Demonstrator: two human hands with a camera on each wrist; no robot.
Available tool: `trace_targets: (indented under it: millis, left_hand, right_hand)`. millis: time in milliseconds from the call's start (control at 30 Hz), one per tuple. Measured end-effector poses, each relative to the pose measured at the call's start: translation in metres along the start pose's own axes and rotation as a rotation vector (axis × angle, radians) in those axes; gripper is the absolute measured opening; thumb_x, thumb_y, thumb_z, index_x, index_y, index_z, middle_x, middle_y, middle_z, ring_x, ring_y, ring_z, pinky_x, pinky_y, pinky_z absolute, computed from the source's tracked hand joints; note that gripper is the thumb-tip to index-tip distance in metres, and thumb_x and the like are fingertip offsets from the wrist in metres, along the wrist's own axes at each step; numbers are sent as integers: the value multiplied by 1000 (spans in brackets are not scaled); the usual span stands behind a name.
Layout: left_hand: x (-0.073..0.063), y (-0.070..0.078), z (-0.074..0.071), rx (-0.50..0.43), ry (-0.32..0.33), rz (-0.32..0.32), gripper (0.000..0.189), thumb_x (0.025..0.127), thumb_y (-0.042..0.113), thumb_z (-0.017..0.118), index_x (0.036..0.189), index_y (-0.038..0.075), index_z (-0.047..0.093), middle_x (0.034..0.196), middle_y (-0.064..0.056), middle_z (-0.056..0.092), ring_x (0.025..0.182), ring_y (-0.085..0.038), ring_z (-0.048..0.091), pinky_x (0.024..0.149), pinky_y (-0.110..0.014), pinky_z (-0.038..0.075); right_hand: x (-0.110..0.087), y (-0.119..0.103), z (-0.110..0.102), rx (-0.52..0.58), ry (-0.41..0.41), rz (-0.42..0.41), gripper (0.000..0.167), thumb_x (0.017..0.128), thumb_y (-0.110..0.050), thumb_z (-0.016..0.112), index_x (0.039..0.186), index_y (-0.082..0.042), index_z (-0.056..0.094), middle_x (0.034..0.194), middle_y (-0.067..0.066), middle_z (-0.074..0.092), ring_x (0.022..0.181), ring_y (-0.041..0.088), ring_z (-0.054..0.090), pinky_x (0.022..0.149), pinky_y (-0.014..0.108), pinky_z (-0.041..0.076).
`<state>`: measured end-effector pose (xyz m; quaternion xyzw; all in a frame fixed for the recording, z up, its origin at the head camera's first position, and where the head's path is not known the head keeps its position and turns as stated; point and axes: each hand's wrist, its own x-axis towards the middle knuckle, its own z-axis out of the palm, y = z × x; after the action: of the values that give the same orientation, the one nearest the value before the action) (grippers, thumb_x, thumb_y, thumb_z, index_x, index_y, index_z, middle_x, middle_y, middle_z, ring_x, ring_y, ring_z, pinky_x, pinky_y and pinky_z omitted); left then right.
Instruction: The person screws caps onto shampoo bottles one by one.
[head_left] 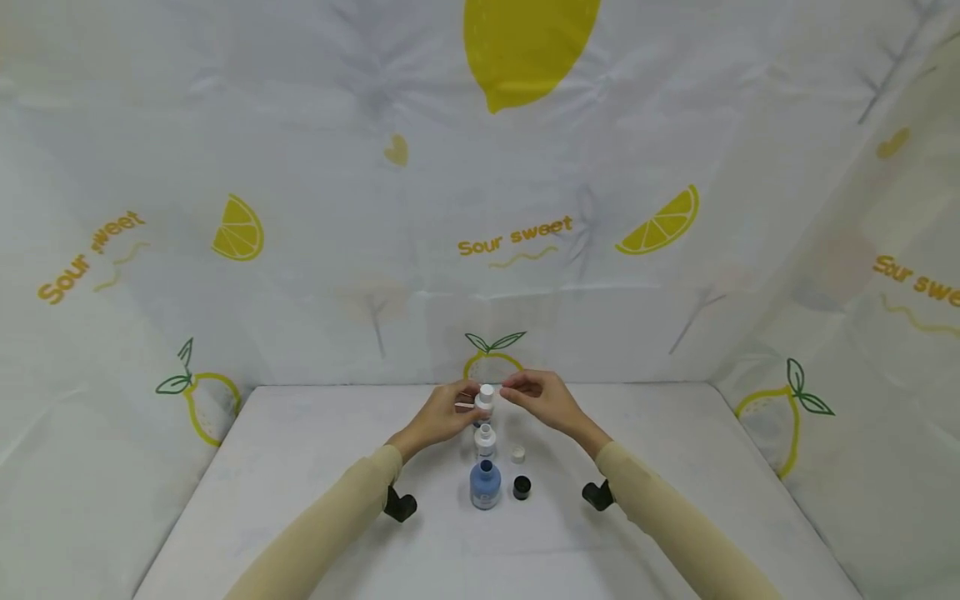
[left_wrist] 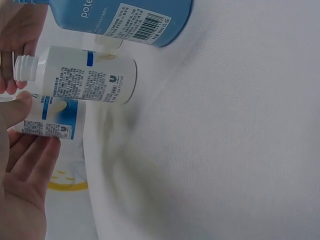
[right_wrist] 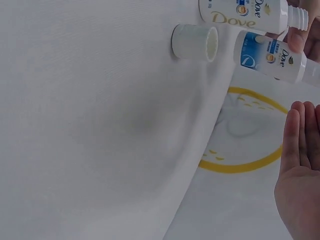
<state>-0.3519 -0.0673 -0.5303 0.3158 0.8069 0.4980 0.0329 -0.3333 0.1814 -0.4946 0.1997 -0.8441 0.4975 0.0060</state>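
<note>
Toward the back of the table my left hand (head_left: 442,414) holds a small white-and-blue Dove bottle (right_wrist: 272,57) between thumb and fingers. This bottle is upright and has a cap (head_left: 487,392) on top. My right hand (head_left: 543,400) is just right of that cap, apart from it, its fingers extended and holding nothing in the right wrist view. Directly in front of the held bottle stands a white Dove bottle (left_wrist: 90,75) with a bare threaded neck. Nearest to me in the row is a larger blue bottle (head_left: 485,489), also uncapped, its neck opening dark.
Right of the row, a white cap (right_wrist: 195,43) and a black cap (head_left: 522,487) lie on the white tablecloth (head_left: 315,517). Behind the table hangs a white lemon-print curtain (head_left: 322,275). Black wrist camera mounts (head_left: 401,507) stick out beneath both sleeves.
</note>
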Motion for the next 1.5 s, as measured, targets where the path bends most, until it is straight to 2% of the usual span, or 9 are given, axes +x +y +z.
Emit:
trace_targets:
  millis: [233,567,900,1067,1167,1333,1500]
  left_hand:
    - [-1,-6,-1,14,7,-24,35,98,7,80,128,-6,66,128,-24,74,122,-41,75,103,-37,65]
    - [-6,-13,-3,8,18,-62,38,98,6,80,130,-7,64,129,-24,72,125,-42,74,105,-38,64]
    - [-7,-16,1,-4,25,-58,38,100,5,77,133,-7,64,132,-24,72,126,-41,73,106,-39,64]
    - [-9,-17,2,3,9,-47,41,102,7,75,139,-6,63,136,-24,72,128,-41,72,107,-43,63]
    - [-11,-17,3,6,3,-45,44,103,6,74,143,-7,61,139,-27,70,130,-44,70,108,-47,63]
    - [-18,-18,2,12,22,-82,47,101,4,74,145,-3,59,143,-25,68,133,-43,68,109,-46,62]
    - [-26,-19,1,7,51,-98,42,99,5,77,137,-2,62,134,-22,70,126,-38,71,105,-41,65]
  right_hand:
    - [-4,7,-1,-3,-4,-13,19,103,-14,75,114,1,77,113,20,80,102,23,77,88,18,62]
    - [-6,10,-2,12,3,-23,14,101,-6,76,110,4,75,109,22,78,98,24,76,87,23,64]
    - [-10,12,-3,9,9,-12,9,99,-4,77,105,3,76,104,20,79,94,19,76,82,16,61]
    - [-12,11,-3,10,13,-6,9,99,-3,77,105,4,75,102,21,79,91,14,74,81,16,61]
    - [-14,12,-4,15,14,8,9,99,-3,77,105,4,75,102,21,79,91,13,74,80,15,61]
    - [-15,15,-4,8,16,15,10,99,-3,76,106,4,75,103,21,79,93,18,75,80,14,60]
    - [-17,18,-7,-5,26,13,10,99,-3,77,106,4,75,103,21,79,93,19,75,80,13,60]
